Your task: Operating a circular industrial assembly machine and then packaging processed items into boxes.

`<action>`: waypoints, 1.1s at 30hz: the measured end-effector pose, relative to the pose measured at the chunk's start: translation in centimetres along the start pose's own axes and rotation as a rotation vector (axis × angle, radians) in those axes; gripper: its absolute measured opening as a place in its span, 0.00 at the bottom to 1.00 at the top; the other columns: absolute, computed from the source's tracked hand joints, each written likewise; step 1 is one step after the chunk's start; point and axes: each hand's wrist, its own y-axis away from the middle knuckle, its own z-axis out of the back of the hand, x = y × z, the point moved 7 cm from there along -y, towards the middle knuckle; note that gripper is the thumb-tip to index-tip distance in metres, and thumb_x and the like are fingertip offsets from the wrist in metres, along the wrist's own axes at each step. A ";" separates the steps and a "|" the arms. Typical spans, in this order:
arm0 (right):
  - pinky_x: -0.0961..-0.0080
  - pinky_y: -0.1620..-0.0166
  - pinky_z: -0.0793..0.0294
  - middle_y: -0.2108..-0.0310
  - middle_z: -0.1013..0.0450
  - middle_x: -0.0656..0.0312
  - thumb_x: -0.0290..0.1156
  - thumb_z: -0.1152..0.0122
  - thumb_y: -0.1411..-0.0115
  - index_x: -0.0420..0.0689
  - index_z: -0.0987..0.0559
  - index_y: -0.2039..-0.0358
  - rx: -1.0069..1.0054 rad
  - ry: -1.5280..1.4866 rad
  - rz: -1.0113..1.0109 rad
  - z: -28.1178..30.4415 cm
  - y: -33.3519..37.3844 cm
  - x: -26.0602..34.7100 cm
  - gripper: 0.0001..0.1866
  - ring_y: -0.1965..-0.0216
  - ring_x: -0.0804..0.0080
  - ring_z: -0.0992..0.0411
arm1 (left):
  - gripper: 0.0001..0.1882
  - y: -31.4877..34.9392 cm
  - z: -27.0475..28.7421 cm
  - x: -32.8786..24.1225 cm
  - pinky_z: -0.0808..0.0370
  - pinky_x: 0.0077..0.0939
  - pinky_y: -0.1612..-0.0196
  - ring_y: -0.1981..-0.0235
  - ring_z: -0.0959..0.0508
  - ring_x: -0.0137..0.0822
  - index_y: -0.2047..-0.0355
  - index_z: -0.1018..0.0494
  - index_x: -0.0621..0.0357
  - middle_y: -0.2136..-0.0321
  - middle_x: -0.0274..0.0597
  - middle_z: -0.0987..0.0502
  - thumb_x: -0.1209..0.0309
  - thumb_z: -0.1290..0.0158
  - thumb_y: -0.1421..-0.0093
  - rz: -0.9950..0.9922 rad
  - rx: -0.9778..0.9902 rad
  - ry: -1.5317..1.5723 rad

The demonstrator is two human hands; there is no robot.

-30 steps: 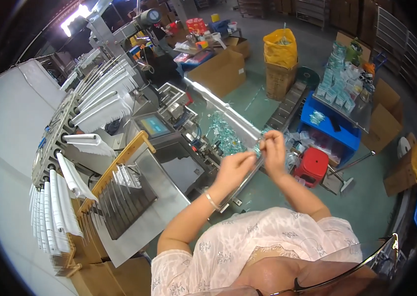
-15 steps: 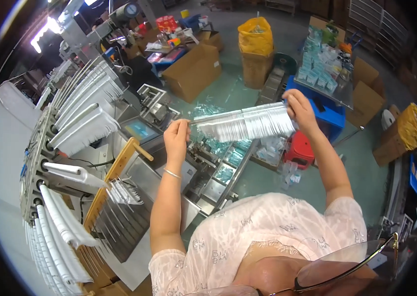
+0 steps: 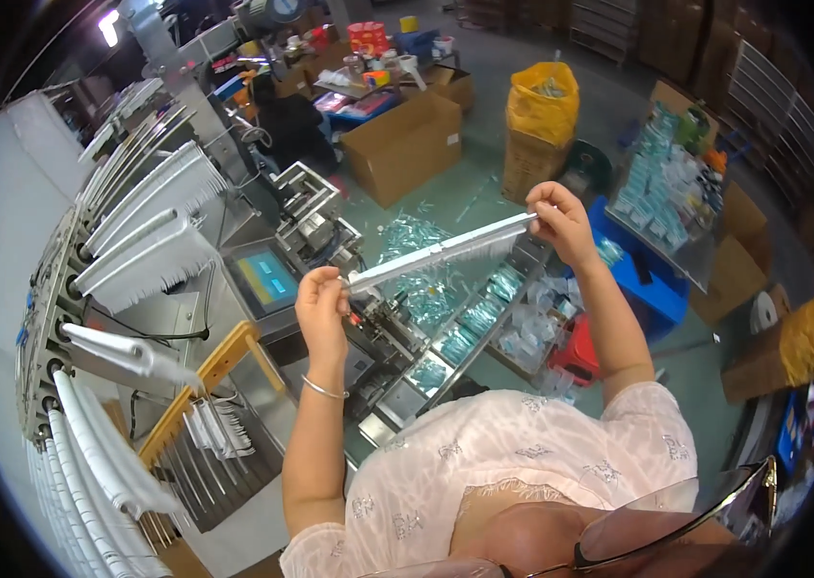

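A thin rod (image 3: 441, 255) with a dense row of narrow white strips hanging from it stretches across in front of me, tilted up toward the right. My left hand (image 3: 322, 306) pinches its left end, fingers closed. The right end is gripped between the thumb and fingers of my right hand (image 3: 561, 226), which is higher and farther from me. Below the rod runs a metal conveyor (image 3: 397, 397) whose compartments hold small teal packets (image 3: 477, 316). Close to my left hand stands a machine (image 3: 315, 226) with metal fittings.
White fringed strips (image 3: 142, 260) hang on rods along the left. A yellow frame (image 3: 200, 390) lies by my left forearm, near a touchscreen (image 3: 270, 274). Teal packets (image 3: 417, 246) litter the floor. At right are a red stool (image 3: 576, 354), a blue bin (image 3: 653, 294) and a loaded table (image 3: 691, 255).
The rod has turned, so its strips now show nearly edge-on, and its left end sits lower. Both hands keep hold of it. The view has shifted somewhat.
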 end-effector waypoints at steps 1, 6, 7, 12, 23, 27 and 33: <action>0.92 0.80 0.46 0.78 0.36 0.70 0.31 0.52 0.42 0.43 0.31 0.65 -0.026 -0.074 0.003 0.3 -1.7 -0.7 0.06 0.82 0.87 0.39 | 0.05 -0.4 -0.2 0.0 0.40 0.13 0.81 0.83 0.37 0.21 0.66 0.32 0.61 0.81 0.32 0.34 0.78 0.56 0.43 -0.013 -0.034 -0.047; 0.90 0.80 0.47 0.82 0.36 0.68 0.35 0.54 0.40 0.43 0.31 0.68 0.232 -0.153 -0.027 -0.3 -8.7 -2.7 0.09 0.83 0.86 0.43 | 0.06 -3.7 -0.9 -1.4 0.38 0.14 0.76 0.81 0.36 0.21 0.63 0.35 0.59 0.80 0.32 0.35 0.75 0.54 0.41 -0.084 -0.120 -0.049; 0.90 0.80 0.47 0.82 0.36 0.68 0.35 0.54 0.40 0.43 0.31 0.68 0.236 -0.168 -0.016 -0.2 -10.1 -3.0 0.09 0.83 0.86 0.43 | 0.06 -4.3 -1.2 -1.9 0.38 0.14 0.76 0.81 0.36 0.21 0.63 0.35 0.59 0.80 0.32 0.35 0.75 0.54 0.41 -0.118 -0.093 -0.053; 0.89 0.80 0.49 0.82 0.37 0.67 0.39 0.61 0.35 0.43 0.33 0.68 0.365 -0.264 -0.063 -1.9 -14.6 -4.9 0.14 0.84 0.85 0.46 | 0.05 -6.4 -0.9 -3.2 0.34 0.15 0.74 0.81 0.34 0.22 0.63 0.34 0.59 0.78 0.33 0.31 0.75 0.54 0.41 -0.212 -0.162 0.053; 0.87 0.81 0.43 0.81 0.32 0.63 0.36 0.58 0.38 0.38 0.30 0.67 0.452 -0.417 -0.063 -5.2 -20.4 -4.7 0.14 0.86 0.82 0.40 | 0.03 -10.3 -0.8 -7.7 0.35 0.13 0.76 0.79 0.32 0.22 0.69 0.28 0.62 0.78 0.31 0.29 0.75 0.50 0.43 -0.608 -0.424 -0.522; 0.85 0.81 0.39 0.81 0.30 0.58 0.32 0.59 0.38 0.34 0.28 0.66 0.360 -0.603 -0.043 -7.0 -22.9 -3.8 0.14 0.85 0.78 0.37 | 0.09 -10.3 -3.4 -12.7 0.35 0.22 0.72 0.77 0.31 0.33 0.63 0.26 0.60 0.79 0.41 0.30 0.79 0.52 0.45 -1.066 -0.605 -1.023; 0.87 0.80 0.39 0.79 0.29 0.61 0.34 0.55 0.39 0.38 0.27 0.65 0.351 -0.776 -0.036 -11.7 -27.2 -1.1 0.13 0.84 0.80 0.37 | 0.19 -12.1 -4.1 -19.0 0.36 0.33 0.69 0.76 0.33 0.42 0.56 0.28 0.53 0.79 0.41 0.31 0.81 0.54 0.49 -1.206 -0.753 -1.250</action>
